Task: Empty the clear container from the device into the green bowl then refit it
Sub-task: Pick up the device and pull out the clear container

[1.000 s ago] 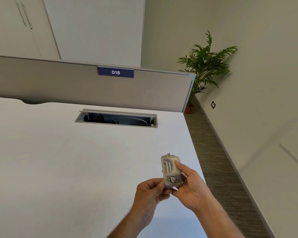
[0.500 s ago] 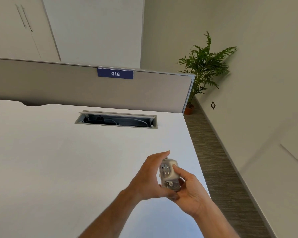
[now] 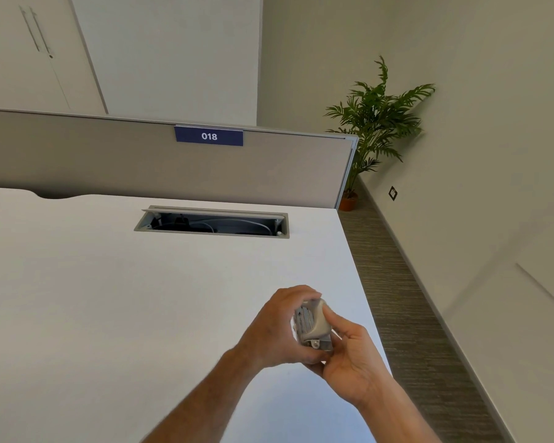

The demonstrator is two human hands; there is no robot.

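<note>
Device [image 3: 312, 324] is held tight by both hands, left hand [image 3: 277, 327] and right hand [image 3: 349, 356], above the white worktop [image 3: 141, 298].

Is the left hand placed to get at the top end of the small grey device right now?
Probably yes. The left hand is already curled over the top of the device, which the right hand holds from below above the desk; nothing lies between them.
</note>
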